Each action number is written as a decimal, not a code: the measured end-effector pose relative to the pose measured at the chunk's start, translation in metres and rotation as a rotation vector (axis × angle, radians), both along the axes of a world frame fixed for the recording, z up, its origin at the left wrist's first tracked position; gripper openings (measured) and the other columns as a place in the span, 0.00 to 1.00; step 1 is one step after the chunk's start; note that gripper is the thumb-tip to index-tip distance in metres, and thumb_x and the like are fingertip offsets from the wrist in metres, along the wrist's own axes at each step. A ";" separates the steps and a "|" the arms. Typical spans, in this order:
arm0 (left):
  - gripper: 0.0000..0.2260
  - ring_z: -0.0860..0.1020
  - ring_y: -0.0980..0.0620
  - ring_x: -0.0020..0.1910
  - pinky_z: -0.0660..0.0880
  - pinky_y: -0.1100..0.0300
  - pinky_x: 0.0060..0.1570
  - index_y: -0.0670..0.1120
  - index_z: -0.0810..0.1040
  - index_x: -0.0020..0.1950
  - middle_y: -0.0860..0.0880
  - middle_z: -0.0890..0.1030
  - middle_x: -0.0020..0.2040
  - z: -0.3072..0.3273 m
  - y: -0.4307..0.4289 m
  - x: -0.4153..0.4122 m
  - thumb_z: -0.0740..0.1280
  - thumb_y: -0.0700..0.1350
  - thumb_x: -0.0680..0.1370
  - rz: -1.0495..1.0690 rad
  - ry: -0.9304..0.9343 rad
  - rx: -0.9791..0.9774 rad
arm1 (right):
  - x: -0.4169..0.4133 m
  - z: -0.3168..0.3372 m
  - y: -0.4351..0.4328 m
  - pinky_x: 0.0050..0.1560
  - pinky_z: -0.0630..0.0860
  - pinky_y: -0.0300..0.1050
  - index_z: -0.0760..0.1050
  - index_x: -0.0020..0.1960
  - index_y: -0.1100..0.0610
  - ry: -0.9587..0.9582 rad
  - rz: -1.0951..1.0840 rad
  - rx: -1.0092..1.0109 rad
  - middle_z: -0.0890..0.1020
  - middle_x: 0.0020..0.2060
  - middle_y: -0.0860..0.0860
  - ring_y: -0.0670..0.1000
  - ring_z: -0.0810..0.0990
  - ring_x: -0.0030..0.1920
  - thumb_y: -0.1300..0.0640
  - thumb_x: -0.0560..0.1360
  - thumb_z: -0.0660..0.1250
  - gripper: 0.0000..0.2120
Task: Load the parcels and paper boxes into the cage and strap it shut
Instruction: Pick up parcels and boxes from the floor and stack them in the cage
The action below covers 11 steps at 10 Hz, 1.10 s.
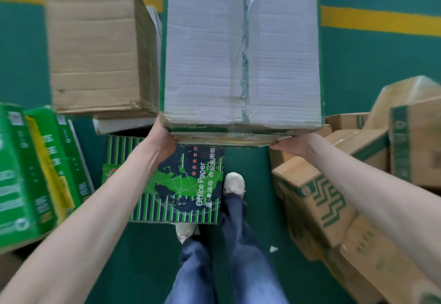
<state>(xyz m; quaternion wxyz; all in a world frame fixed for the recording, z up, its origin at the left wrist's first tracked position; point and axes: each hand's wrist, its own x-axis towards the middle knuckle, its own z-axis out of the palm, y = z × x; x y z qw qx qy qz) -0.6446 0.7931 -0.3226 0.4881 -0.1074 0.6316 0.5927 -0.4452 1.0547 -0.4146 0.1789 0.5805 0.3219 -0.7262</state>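
**Two hands carry a white carton**

Far left of the white carton [241, 48], glossy green paper boxes [21, 172] lean on the floor. Closer in, a plain brown carton [95, 48] of creased corrugated board stands just beside it. The left hand [164, 141], forearm stretched forward, wraps the white carton's near left bottom corner. Its fingers are tucked underneath and hidden, so their spread cannot be told. The white carton is tall and rectangular, of ribbed white board with a clear taped seam, and is held above the green floor [370, 70]. Below its near edge lies a striped Office Paper box [181, 184]. The right hand [291, 145] grips the bottom right edge, fingers pressed together. Right of the white carton, brown parcels [317, 198] printed with green logos are piled.
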 end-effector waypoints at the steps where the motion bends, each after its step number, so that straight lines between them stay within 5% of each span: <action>1: 0.18 0.84 0.53 0.50 0.80 0.57 0.45 0.50 0.80 0.52 0.51 0.85 0.52 0.090 -0.036 0.018 0.51 0.50 0.86 0.007 0.001 -0.022 | -0.027 0.199 -0.072 0.50 0.72 0.27 0.73 0.55 0.54 -0.101 0.509 0.239 0.81 0.52 0.47 0.42 0.75 0.39 0.51 0.78 0.68 0.10; 2: 0.17 0.84 0.50 0.50 0.81 0.54 0.46 0.49 0.81 0.52 0.49 0.86 0.52 0.146 -0.080 0.040 0.53 0.50 0.85 -0.007 -0.012 0.032 | -0.008 0.268 -0.113 0.38 0.69 0.25 0.71 0.63 0.65 -0.011 0.342 0.309 0.73 0.62 0.55 0.56 0.77 0.52 0.66 0.84 0.52 0.13; 3: 0.16 0.83 0.50 0.51 0.80 0.54 0.48 0.47 0.80 0.55 0.48 0.85 0.52 0.193 -0.136 0.072 0.54 0.50 0.85 0.037 -0.024 0.035 | 0.010 0.324 -0.168 0.41 0.75 0.28 0.60 0.75 0.67 0.078 0.242 0.179 0.66 0.74 0.61 0.60 0.69 0.70 0.66 0.84 0.51 0.20; 4: 0.16 0.81 0.45 0.58 0.79 0.51 0.53 0.45 0.78 0.63 0.45 0.83 0.60 0.215 -0.189 0.102 0.56 0.51 0.85 0.154 -0.059 0.021 | 0.031 0.354 -0.209 0.33 0.79 0.37 0.71 0.68 0.65 0.068 0.121 0.122 0.73 0.69 0.61 0.61 0.78 0.55 0.62 0.84 0.50 0.18; 5: 0.17 0.83 0.46 0.54 0.81 0.52 0.48 0.47 0.79 0.62 0.46 0.84 0.58 0.230 -0.226 0.134 0.55 0.53 0.85 0.217 -0.085 0.003 | 0.052 0.363 -0.243 0.28 0.80 0.42 0.74 0.47 0.60 0.082 0.045 0.038 0.84 0.48 0.56 0.54 0.81 0.40 0.57 0.84 0.49 0.17; 6: 0.16 0.83 0.49 0.50 0.80 0.56 0.44 0.48 0.80 0.57 0.47 0.85 0.54 0.244 -0.257 0.172 0.54 0.52 0.85 0.287 -0.078 0.015 | 0.071 0.375 -0.270 0.41 0.79 0.49 0.73 0.44 0.59 0.108 0.069 -0.010 0.83 0.41 0.56 0.55 0.80 0.40 0.56 0.84 0.50 0.17; 7: 0.16 0.83 0.47 0.50 0.80 0.56 0.43 0.46 0.79 0.61 0.45 0.84 0.56 0.250 -0.281 0.210 0.55 0.51 0.85 0.407 -0.089 0.003 | 0.086 0.387 -0.283 0.51 0.74 0.56 0.75 0.45 0.60 0.117 0.159 -0.002 0.82 0.42 0.56 0.56 0.79 0.43 0.57 0.84 0.51 0.17; 8: 0.16 0.82 0.46 0.50 0.79 0.55 0.46 0.47 0.81 0.58 0.45 0.84 0.55 0.258 -0.304 0.248 0.55 0.52 0.85 0.521 -0.085 0.012 | 0.095 0.390 -0.295 0.41 0.80 0.56 0.76 0.46 0.60 0.114 0.313 0.040 0.84 0.41 0.56 0.57 0.83 0.40 0.56 0.84 0.52 0.16; 9: 0.17 0.82 0.45 0.52 0.79 0.52 0.51 0.46 0.81 0.56 0.44 0.84 0.56 0.268 -0.325 0.291 0.56 0.52 0.84 0.652 -0.085 0.049 | 0.099 0.392 -0.312 0.42 0.77 0.57 0.76 0.47 0.59 0.117 0.450 0.071 0.84 0.45 0.57 0.58 0.82 0.44 0.54 0.84 0.53 0.17; 11: 0.16 0.83 0.45 0.53 0.78 0.50 0.53 0.47 0.82 0.57 0.45 0.84 0.56 0.277 -0.381 0.387 0.57 0.52 0.84 0.944 -0.025 0.127 | 0.097 0.389 -0.376 0.53 0.76 0.62 0.76 0.62 0.61 0.114 0.750 0.087 0.81 0.60 0.60 0.61 0.81 0.56 0.52 0.84 0.53 0.18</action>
